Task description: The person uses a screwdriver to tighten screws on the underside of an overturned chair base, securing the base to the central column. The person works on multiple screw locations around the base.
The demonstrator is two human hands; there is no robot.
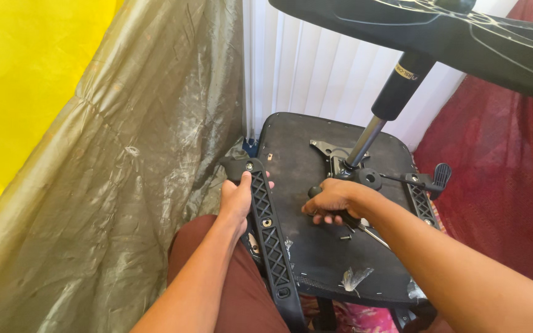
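Observation:
An upturned office chair seat (316,246) lies in front of me, its black underside facing up. My left hand (237,198) grips the black ribbed armrest bracket (271,237) along the seat's left edge. My right hand (331,200) is closed around the black handle of a screwdriver (356,223), its tip lying on the seat near a loose screw (344,237). Just beyond that hand sits the metal tilt mechanism (334,157) with the gas lift cylinder (387,111) rising from it. A second armrest bracket (424,206) runs along the right edge.
The chair's black star base (439,37) hangs overhead at the top. A grey-green plastic sheet (112,185) drapes on the left over a yellow wall. White vertical blinds (316,74) stand behind, red fabric (501,185) on the right. A lever with a paddle handle (430,179) sticks out right.

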